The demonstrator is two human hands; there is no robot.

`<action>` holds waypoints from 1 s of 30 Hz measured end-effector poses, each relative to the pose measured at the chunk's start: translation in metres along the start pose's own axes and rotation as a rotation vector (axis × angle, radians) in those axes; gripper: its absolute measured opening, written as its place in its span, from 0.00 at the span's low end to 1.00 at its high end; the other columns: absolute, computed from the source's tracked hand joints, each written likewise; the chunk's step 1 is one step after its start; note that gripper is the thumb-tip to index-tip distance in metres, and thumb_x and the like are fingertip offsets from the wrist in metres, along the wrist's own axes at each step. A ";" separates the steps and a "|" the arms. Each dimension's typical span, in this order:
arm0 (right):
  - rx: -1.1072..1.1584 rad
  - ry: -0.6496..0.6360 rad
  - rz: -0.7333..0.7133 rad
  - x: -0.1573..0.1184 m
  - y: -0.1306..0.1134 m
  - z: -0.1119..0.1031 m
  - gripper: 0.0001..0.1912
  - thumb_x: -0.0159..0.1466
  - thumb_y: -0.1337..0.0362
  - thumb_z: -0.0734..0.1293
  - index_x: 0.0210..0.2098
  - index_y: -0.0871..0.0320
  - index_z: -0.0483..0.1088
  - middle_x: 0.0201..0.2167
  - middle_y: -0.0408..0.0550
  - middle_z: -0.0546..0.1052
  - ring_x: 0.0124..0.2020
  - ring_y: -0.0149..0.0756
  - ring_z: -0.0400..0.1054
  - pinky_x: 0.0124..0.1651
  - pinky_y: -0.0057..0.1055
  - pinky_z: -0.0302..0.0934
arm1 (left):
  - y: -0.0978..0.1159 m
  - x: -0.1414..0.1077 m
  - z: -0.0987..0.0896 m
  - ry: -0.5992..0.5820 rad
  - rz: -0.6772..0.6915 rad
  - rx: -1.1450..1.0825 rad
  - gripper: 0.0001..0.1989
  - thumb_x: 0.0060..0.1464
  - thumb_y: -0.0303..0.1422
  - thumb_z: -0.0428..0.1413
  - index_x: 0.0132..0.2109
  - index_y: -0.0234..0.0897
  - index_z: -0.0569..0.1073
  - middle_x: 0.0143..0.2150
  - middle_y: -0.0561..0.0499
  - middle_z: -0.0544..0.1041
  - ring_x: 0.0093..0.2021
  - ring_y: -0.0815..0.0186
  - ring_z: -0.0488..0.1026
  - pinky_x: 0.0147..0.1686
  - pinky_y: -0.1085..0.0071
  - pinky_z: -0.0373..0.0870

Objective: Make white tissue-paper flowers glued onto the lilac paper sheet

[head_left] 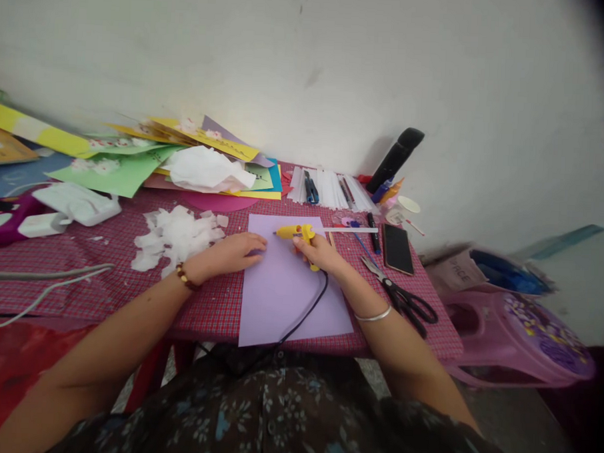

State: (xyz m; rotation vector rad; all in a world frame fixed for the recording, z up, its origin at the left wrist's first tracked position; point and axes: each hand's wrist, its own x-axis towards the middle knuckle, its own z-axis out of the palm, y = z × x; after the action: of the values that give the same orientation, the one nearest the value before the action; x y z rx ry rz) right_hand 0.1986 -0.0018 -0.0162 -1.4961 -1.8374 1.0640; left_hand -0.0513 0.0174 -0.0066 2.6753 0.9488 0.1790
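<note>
A lilac paper sheet (289,293) lies on the red checked tablecloth (213,303) in front of me. My right hand (321,252) grips a yellow glue gun (296,233), nozzle pointing left over the sheet's upper part; its black cord (303,317) trails back across the paper toward me. My left hand (233,251) rests flat at the sheet's left edge, fingertips on the paper. A heap of torn white paper bits (177,238) sits just left of that hand.
Coloured paper sheets (134,166) and crumpled white tissue (207,169) are piled at the back. To the right lie black scissors (403,298), a phone (398,248), pens, white strips (334,188) and a black bottle (395,158). A pink plastic stool (517,336) stands beside the table.
</note>
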 end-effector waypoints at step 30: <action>-0.065 0.267 0.046 0.005 0.009 -0.029 0.20 0.67 0.53 0.59 0.32 0.63 0.71 0.30 0.52 0.78 0.21 0.28 0.65 0.24 0.25 0.58 | -0.002 -0.001 0.002 0.001 0.023 0.000 0.16 0.61 0.32 0.50 0.52 0.31 0.75 0.59 0.39 0.73 0.60 0.56 0.70 0.63 0.59 0.63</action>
State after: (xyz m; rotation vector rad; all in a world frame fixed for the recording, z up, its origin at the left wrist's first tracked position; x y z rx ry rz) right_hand 0.2257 0.0106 -0.0082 -1.6388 -1.6714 0.7867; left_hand -0.0532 0.0179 -0.0089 2.6873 0.9195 0.1858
